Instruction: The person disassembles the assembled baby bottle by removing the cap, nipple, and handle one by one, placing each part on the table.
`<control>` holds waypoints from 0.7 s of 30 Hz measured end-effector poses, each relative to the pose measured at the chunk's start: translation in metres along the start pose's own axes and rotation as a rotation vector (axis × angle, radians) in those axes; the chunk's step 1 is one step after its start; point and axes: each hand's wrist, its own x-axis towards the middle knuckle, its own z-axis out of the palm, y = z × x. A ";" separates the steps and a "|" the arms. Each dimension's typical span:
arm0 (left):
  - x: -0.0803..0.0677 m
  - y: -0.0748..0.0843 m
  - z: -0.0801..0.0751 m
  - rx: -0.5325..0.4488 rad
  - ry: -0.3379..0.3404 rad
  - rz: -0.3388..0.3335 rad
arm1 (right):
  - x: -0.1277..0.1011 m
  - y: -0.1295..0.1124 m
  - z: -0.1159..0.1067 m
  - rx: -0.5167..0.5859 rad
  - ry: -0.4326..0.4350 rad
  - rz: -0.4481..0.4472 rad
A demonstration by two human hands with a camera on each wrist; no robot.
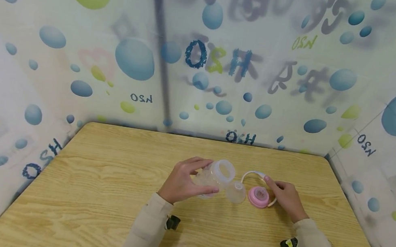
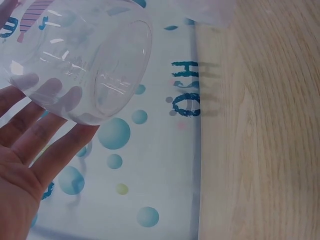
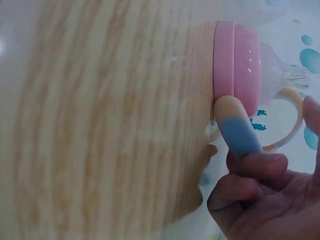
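The left hand (image 1: 182, 181) is wrapping its fingers and thumb around a clear plastic baby bottle (image 1: 215, 176), holding it tipped on its side just above the wooden table (image 1: 102, 194), a little past the table's middle. The bottle's wide open mouth is pointing toward 1 o'clock. In the left wrist view the fingers (image 2: 47, 125) are showing through the bottle's clear wall (image 2: 90, 55), curled under its rounded base.

At 3 o'clock from the bottle, just beside it, a small clear dome cap (image 1: 237, 192) is standing on the table. Next to the cap, again at 3 o'clock, a pink screw ring with a silicone teat (image 1: 258, 196) is sitting flat on the wood, teat pointing up.

The right hand (image 1: 286, 198) is resting at 3 o'clock of the pink ring, its fingers curling onto the handle piece (image 1: 255, 174), a pale loop with a blue-tinted arm that is arching from the ring toward 11 o'clock. The right wrist view is showing fingers (image 3: 255, 167) pinching the handle's blue and cream arm (image 3: 235, 127) right against the pink ring (image 3: 237, 67).

A bubble-printed backdrop (image 1: 135, 59) is standing around the table's far edge and both sides.
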 end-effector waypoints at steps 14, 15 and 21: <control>0.003 -0.002 0.007 -0.139 -0.015 -0.059 | -0.019 -0.052 0.024 0.119 0.249 -0.374; 0.003 -0.003 0.008 -0.144 -0.017 -0.057 | -0.021 -0.058 0.028 0.133 0.206 -0.433; 0.005 -0.005 0.011 -0.141 -0.031 -0.067 | -0.034 -0.090 0.051 0.182 0.030 -0.648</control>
